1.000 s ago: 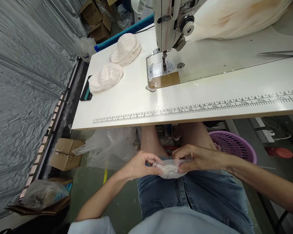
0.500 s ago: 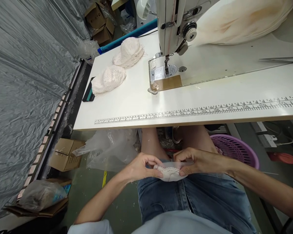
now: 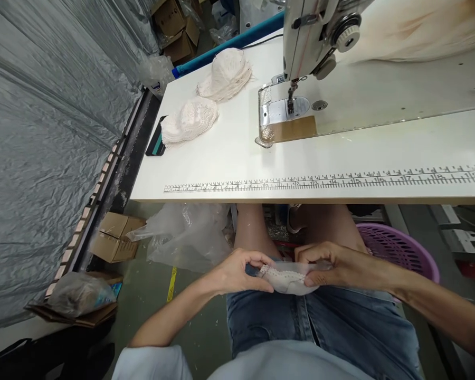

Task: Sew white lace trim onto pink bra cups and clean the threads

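Observation:
A small white lace-trimmed fabric piece [image 3: 287,278] lies above my lap, below the table's front edge. My left hand [image 3: 237,272] pinches its left end, and my right hand [image 3: 332,264] pinches its right end; both are closed on it. On the white sewing table [image 3: 229,158] stand two stacks of similar lace pieces [image 3: 190,120], [image 3: 226,74], left of the sewing machine [image 3: 312,31]. The machine's needle plate [image 3: 279,113] has nothing under it.
A printed ruler [image 3: 324,182] runs along the table's front edge. A purple basket [image 3: 399,248] sits under the table at right. Clear plastic bags [image 3: 186,237] and cardboard boxes [image 3: 116,243] lie on the floor at left. Grey plastic sheeting [image 3: 43,132] hangs along the left.
My hands keep hold of the lace piece and have scarcely moved on it. The view has shifted, so the table and machine sit further right.

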Demonstrator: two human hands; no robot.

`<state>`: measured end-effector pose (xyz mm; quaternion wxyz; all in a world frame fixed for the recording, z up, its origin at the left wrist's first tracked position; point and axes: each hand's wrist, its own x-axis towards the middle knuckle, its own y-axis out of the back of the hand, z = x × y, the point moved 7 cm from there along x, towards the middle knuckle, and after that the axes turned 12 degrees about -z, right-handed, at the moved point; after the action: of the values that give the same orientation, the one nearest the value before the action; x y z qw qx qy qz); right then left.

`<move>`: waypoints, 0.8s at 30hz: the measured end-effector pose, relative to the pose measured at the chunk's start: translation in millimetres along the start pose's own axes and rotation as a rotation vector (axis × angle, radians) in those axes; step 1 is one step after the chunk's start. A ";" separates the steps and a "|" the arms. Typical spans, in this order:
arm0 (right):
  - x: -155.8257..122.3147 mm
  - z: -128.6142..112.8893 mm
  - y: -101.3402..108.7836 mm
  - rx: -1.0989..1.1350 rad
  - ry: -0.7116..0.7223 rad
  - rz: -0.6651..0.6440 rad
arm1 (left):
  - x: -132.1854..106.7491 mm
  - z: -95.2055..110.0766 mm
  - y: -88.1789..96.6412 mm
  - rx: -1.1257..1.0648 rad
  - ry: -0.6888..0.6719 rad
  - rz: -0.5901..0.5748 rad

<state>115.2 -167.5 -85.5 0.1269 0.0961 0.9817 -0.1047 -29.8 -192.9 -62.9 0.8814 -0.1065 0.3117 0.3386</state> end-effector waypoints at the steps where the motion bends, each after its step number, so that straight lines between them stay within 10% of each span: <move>1: 0.0 0.6 0.0 -0.006 -0.001 0.003 | 0.8 -2.0 -1.4 -0.030 0.000 0.000; 24: 9.0 5.4 -11.7 0.017 0.070 -0.011 | -0.5 -10.8 -3.7 -0.191 0.042 0.005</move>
<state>105.3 -178.6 -90.8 0.0911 0.0954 0.9851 -0.1101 -32.8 -200.2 -71.2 0.8597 -0.1965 0.2966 0.3666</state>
